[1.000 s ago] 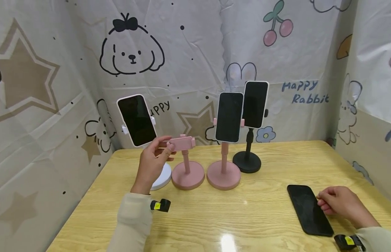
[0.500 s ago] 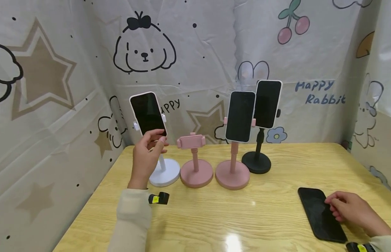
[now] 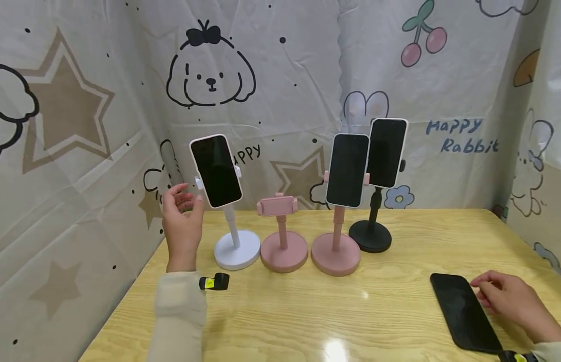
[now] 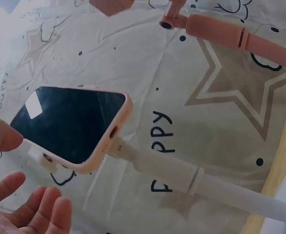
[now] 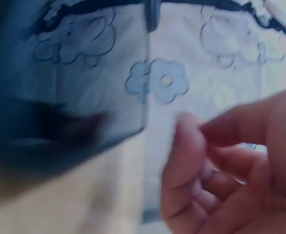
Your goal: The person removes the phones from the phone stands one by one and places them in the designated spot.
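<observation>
My left hand [image 3: 182, 234] is raised just left of a phone in a pale case [image 3: 215, 170], which a white phone stand [image 3: 235, 244] holds tilted. In the left wrist view the thumb [image 4: 4, 136] comes close to the phone's edge; whether it touches cannot be told. The fingers are loosely bent around nothing. To the right, a short pink phone stand [image 3: 284, 251] has a bare clamp [image 3: 278, 205]. My right hand [image 3: 516, 301], fingers loosely curled and holding nothing, rests beside a black phone [image 3: 463, 311] lying on the table.
A taller pink stand [image 3: 336, 254] carries another phone [image 3: 348, 170]. Behind it, a black stand [image 3: 370, 236] bears a white-edged phone [image 3: 388, 151], partly overlapped. The wooden table [image 3: 271, 311] meets a printed cloth [image 3: 285, 75] at the back and sides.
My left hand has let go of the short pink stand's clamp and moved left, past the white stand's phone to its left side. My right hand stays by the black phone.
</observation>
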Motion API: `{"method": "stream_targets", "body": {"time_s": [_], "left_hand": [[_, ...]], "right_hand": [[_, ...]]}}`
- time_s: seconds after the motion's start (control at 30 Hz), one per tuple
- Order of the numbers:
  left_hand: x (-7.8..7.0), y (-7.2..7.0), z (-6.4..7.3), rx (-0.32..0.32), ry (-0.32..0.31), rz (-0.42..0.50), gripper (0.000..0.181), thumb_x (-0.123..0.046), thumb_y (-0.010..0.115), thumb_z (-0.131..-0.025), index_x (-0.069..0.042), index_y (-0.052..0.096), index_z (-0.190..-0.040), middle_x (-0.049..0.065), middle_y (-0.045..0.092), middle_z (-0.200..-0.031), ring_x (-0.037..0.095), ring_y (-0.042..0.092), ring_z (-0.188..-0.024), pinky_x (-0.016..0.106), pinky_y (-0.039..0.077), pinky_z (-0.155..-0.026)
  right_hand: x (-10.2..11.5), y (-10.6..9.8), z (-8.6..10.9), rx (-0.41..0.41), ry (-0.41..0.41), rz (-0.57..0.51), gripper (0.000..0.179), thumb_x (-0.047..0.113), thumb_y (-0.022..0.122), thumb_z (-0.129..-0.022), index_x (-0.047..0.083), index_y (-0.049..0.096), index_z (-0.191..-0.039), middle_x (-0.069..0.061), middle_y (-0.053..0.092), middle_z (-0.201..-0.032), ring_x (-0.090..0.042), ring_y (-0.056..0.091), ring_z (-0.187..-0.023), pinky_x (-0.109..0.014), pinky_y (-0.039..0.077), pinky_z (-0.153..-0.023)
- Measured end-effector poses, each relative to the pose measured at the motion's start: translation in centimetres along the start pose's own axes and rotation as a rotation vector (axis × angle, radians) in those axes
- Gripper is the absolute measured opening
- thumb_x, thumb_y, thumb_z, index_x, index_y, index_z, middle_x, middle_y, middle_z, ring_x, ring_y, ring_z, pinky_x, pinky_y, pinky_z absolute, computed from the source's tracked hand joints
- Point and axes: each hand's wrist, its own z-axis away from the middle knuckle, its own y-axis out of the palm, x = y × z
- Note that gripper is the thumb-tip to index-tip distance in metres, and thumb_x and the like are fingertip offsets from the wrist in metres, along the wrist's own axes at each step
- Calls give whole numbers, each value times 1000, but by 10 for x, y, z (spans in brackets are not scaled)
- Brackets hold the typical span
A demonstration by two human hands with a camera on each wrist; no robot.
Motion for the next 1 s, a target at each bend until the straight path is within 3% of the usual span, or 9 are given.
{"method": "stream_targets", "body": {"time_s": [0.17,0.43,0.67,0.8,1.0], "left_hand": [[7,0,-4,82,-60,31,48,-30,56,-97,-21,38,-141,6,51,-131,20,51,-118,41,43,-99],[12,10,-13,145,-65,42,53,-36,54,-97,-26,33,-144,7,50,-130,21,49,-118,42,46,-97],[7,16,-20,159,-62,2,56,-40,54,-96,-26,31,-145,11,47,-130,24,47,-117,45,47,-95],[5,19,-23,162,-76,2,57,-42,55,-95,-27,31,-145,11,47,-128,24,48,-114,44,48,-93],[3,19,-23,134,-65,22,54,-42,54,-96,-26,34,-143,9,49,-127,23,50,-113,42,48,-93]], "right_hand": [[47,5,5,-102,-155,19,36,22,37,-104,-3,61,-110,-8,61,-79,-18,57,-61,-31,52,-52],[146,18,22,-90,-391,-41,24,20,45,-103,6,63,-109,-7,59,-81,-17,55,-65,-29,51,-51],[220,39,39,-1,-560,-249,17,16,52,-100,5,63,-107,-12,59,-83,-22,57,-67,-29,53,-55],[247,52,42,54,-615,-368,16,13,53,-100,4,62,-108,-14,60,-86,-24,58,-67,-30,55,-58],[278,74,47,120,-623,-472,18,15,55,-99,5,62,-112,-13,62,-89,-24,61,-73,-32,56,-62]]}}
